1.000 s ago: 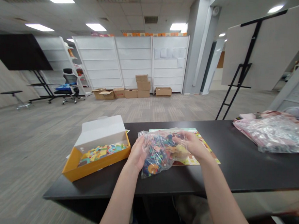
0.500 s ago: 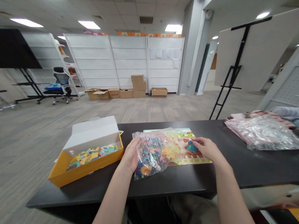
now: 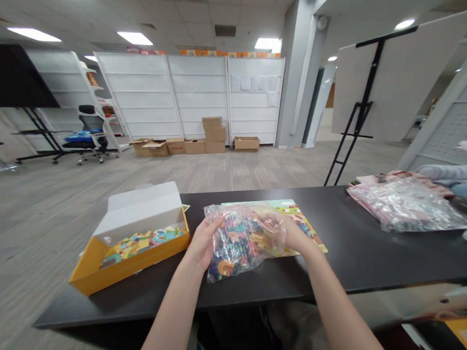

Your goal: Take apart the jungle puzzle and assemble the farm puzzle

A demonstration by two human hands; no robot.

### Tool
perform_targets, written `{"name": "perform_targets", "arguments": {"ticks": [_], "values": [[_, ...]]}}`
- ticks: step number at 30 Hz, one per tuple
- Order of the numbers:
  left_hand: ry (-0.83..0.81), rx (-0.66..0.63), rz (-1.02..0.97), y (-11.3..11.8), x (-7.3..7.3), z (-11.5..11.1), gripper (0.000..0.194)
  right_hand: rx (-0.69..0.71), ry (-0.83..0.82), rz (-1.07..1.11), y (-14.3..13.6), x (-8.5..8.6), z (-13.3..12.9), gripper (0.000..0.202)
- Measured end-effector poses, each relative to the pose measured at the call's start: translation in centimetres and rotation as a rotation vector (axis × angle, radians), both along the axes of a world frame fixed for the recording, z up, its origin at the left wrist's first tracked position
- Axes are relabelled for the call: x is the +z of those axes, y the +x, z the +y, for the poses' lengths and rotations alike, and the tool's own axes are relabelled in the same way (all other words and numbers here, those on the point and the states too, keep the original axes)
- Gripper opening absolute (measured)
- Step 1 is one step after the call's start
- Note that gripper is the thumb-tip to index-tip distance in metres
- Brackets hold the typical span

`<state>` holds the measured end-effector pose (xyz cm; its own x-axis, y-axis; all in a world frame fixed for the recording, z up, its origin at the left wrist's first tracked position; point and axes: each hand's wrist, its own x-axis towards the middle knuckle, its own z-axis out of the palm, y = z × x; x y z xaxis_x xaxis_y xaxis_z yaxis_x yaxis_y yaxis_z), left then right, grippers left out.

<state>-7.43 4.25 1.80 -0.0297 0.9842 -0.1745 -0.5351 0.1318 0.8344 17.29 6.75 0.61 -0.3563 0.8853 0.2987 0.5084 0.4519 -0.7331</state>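
Note:
A clear plastic bag [image 3: 236, 244] full of colourful puzzle pieces lies on the dark table. My left hand [image 3: 203, 242] grips the bag's left edge, thumb on top. My right hand [image 3: 287, 230] reaches into the bag's right end; plastic covers its fingers, and what they hold cannot be made out. Under the bag lies a printed picture board [image 3: 311, 233] with a green and blue farm scene, its right part showing. To the left, an open yellow box [image 3: 139, 264] with a raised white lid holds loose puzzle pieces [image 3: 142, 242].
Plastic-wrapped folded cloth [image 3: 411, 205] lies on the right of the table [image 3: 355, 262]. A black easel stand [image 3: 357, 118] rises behind it. Cardboard boxes [image 3: 214, 133], white shelves and an office chair [image 3: 90, 134] stand farther back.
My right hand has moved left from the picture board into the bag's right end. The blue piece at its fingertips is no longer distinguishable. My left hand still grips the bag.

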Motion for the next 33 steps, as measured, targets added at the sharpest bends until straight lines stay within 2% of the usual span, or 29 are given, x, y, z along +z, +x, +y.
{"name": "perform_targets", "arguments": {"ticks": [6, 12, 18, 22, 25, 28, 30, 33], "values": [[0.004, 0.003, -0.006, 0.1, 0.2, -0.1, 0.033, 0.026, 0.046, -0.121, -1.4, -1.1, 1.6, 0.039], [0.024, 0.007, 0.014, 0.1, 0.1, -0.1, 0.038, 0.120, 0.142, -0.178, -2.1, 0.1, 1.4, 0.042], [0.025, 0.016, 0.021, 0.1, 0.0, -0.1, 0.039, 0.091, 0.115, -0.143, -2.8, 0.3, 1.4, 0.042], [-0.003, 0.018, 0.009, -0.1, 0.0, 0.0, 0.039, -0.009, 0.005, -0.011, -1.9, 0.3, 1.1, 0.025], [-0.005, 0.029, 0.007, -0.2, -0.2, 0.1, 0.038, -0.105, -0.088, 0.144, 0.6, 0.7, 0.4, 0.027], [-0.003, 0.036, 0.015, -0.2, -0.4, 0.2, 0.037, -0.371, -0.121, 0.270, 4.2, 1.0, -0.4, 0.032], [-0.004, 0.036, 0.014, -0.2, -0.5, 0.3, 0.037, -0.584, -0.082, 0.244, 6.4, 0.9, -0.6, 0.033], [-0.004, 0.038, 0.007, 0.0, -0.3, 0.2, 0.036, -0.726, -0.074, 0.121, 8.4, 0.3, -0.6, 0.028]]}}
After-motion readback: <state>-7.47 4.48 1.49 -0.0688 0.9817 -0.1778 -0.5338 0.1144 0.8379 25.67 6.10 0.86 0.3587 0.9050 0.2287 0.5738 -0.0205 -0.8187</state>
